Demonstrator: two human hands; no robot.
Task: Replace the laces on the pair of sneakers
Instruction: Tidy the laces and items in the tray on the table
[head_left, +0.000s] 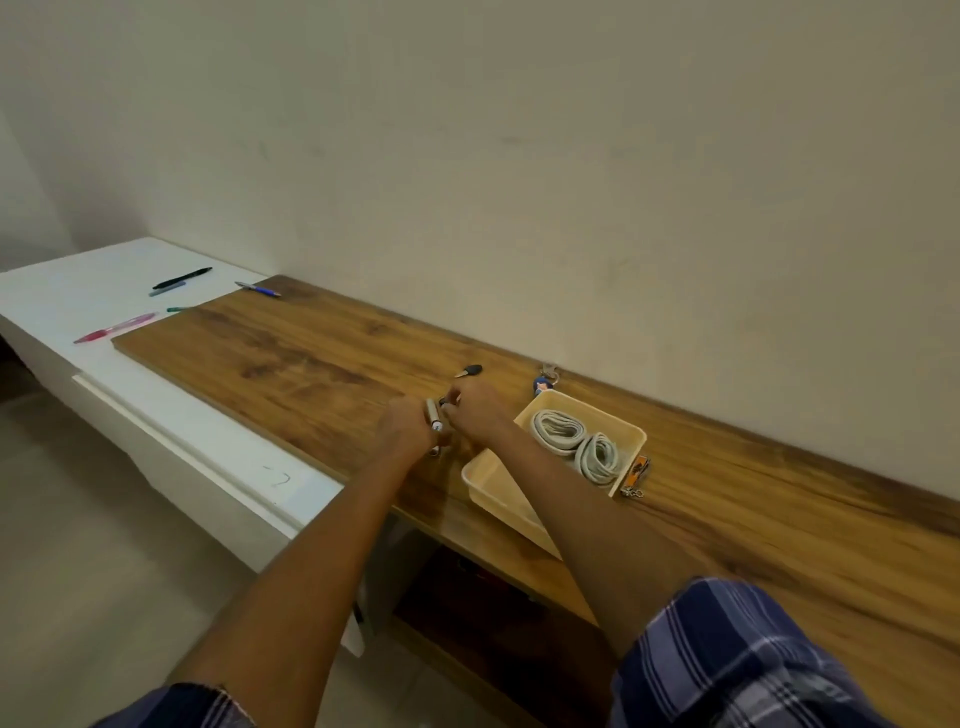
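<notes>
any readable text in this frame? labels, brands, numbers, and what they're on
None can be read.
Marker gripped in the left hand: a small dark mark on its white band, too small and blurred to read.
White cabinet front: a faint pen scribble, not legible as a letter or number.
Pens on the white top: no legible print.
Nail clipper beside the tray: nothing legible.

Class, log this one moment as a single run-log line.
left hand: grips marker | right hand: pinches its cap end | coiled laces: in tray, untouched | sneakers: not in view
</notes>
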